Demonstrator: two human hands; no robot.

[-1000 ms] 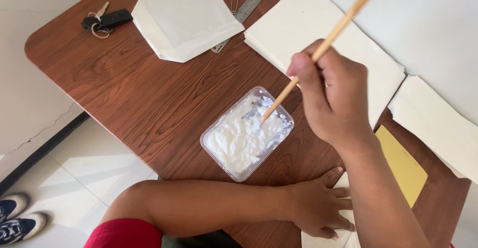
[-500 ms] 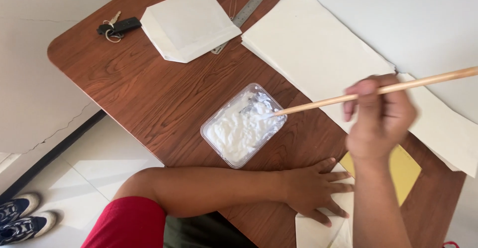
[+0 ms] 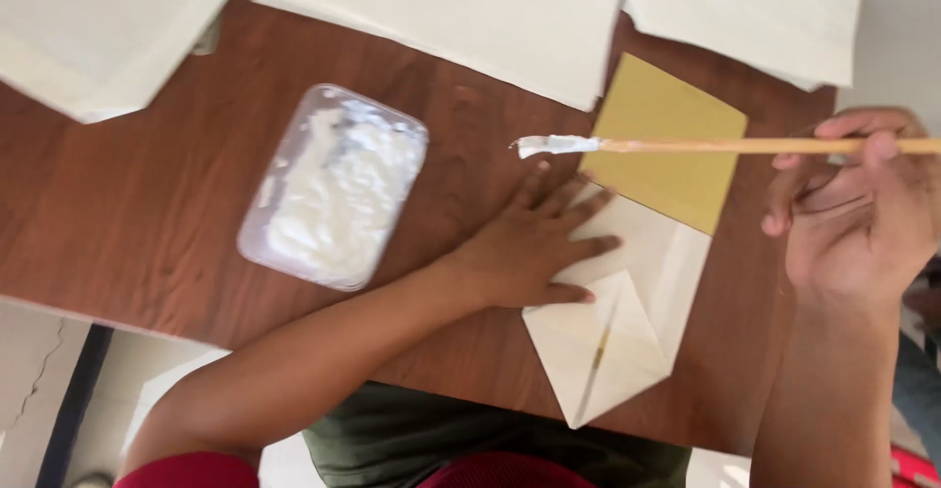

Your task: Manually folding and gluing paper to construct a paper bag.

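Since half a second ago, the right hand (image 3: 863, 214) has carried the wooden stick (image 3: 745, 145) away from the plastic tray (image 3: 333, 184), and the white paste on the tip (image 3: 554, 143) now hangs over the bare wood between the tray and the yellow sheet (image 3: 676, 150). The view has also come closer, so the keys on the far left corner are no longer seen.

Fingers (image 3: 853, 130) of the right hand are curled and pinch the stick near its right end; the stick lies almost level, pointing to the left. The left hand (image 3: 529, 248) lies flat, its fingers (image 3: 578, 209) spread, and it presses on the folded cream paper (image 3: 618, 331) at the near edge of the counter (image 3: 127, 223). This folded paper has a pointed flap turned toward the person, and its far part touches the yellow sheet, which lies partly under it.

To the left of the left hand stands the clear tray, filled with white paste, a little tilted in the view. At the far side lie stacks of cream paper: one at the far left (image 3: 108, 27), a wide one in the middle (image 3: 451, 13), and one at the far right (image 3: 755, 13). Beneath the counter's near edge a dark green garment (image 3: 441, 449) of the person shows.
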